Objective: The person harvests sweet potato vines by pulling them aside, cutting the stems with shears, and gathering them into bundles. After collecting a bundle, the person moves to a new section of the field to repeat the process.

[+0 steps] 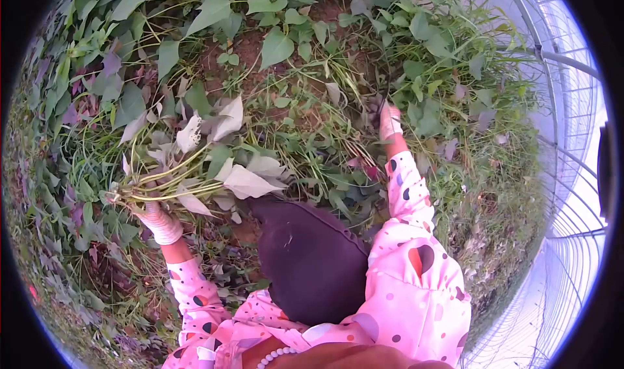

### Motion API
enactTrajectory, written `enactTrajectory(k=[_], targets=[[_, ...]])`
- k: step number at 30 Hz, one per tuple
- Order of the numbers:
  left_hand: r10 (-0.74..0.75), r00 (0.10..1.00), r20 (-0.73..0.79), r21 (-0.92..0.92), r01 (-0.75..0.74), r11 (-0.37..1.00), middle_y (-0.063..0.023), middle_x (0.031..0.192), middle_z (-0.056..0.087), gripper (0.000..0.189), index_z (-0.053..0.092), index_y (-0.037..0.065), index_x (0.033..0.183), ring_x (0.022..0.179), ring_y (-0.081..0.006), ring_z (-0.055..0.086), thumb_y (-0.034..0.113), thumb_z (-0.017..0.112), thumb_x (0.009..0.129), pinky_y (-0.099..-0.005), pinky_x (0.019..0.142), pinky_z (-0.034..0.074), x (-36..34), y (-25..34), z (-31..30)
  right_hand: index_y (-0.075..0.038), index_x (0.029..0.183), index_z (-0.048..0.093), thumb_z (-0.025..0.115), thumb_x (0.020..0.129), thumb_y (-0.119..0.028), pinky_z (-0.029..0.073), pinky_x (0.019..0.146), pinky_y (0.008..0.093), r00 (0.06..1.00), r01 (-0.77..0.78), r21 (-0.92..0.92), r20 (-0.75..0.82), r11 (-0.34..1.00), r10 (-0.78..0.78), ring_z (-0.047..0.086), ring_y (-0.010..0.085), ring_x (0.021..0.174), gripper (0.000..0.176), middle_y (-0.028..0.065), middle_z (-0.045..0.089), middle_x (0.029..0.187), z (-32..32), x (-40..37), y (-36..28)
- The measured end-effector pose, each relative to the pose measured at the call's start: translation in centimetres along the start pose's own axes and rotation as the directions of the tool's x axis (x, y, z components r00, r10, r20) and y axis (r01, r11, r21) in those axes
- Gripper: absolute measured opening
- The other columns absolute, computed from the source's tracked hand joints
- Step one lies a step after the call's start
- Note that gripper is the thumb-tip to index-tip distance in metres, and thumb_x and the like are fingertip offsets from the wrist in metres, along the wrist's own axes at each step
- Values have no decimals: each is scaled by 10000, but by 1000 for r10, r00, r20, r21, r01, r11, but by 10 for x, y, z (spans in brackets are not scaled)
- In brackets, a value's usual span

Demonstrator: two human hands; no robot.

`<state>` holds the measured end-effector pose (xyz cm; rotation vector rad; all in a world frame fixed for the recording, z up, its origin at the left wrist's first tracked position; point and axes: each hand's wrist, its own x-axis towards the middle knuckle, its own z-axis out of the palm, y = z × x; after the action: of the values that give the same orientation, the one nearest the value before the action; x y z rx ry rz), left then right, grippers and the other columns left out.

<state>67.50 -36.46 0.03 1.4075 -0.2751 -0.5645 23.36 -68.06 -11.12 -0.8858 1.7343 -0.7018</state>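
My left hand (155,216), in a pale glove, is closed round a bunch of cut leafy stems (175,184) at the left. Their cut ends point left, and broad leaves, some showing pale undersides, spread to the right. At the upper right my right hand (385,114) reaches down among the plants, its fingers partly hidden by grass and stems. A thin dark object (388,86) rises beside it; what it is I cannot make out. Whether that hand grips anything is unclear.
Leafy vines (276,47) and grass cover the ground, with brown soil (244,50) showing between them. My dark-clad knee (312,258) is at the bottom centre. A curved metal frame (552,109) with pale sheeting stands along the right side.
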Motion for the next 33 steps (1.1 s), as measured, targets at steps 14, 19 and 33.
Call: enactTrajectory(k=[14,19,33], targets=[[190,744,-641,116,-150,982,-81,1231,575,502,572,28,1219,1090,-248,541,348,617,835,-458,913,453,14,45,-109,-60,1028,516,612,751,-702,447,615,333,864,-402,557,494,727,99,504,212,615,706,36,497,722,-12,8,0],[395,763,-512,297,-275,915,-80,1194,607,469,560,17,1247,972,-204,580,291,625,872,-377,888,467,-3,36,-96,-71,1060,505,568,820,-652,441,580,315,857,-448,612,500,651,120,535,213,655,632,81,584,835,-44,13,51],[537,844,9,891,-250,378,-142,1199,589,374,563,-55,1183,1002,-239,557,157,621,881,-356,898,447,-93,13,-96,-74,1186,502,504,918,-543,465,501,268,847,-292,637,519,714,-117,593,158,739,541,49,621,915,-53,-1,55]])
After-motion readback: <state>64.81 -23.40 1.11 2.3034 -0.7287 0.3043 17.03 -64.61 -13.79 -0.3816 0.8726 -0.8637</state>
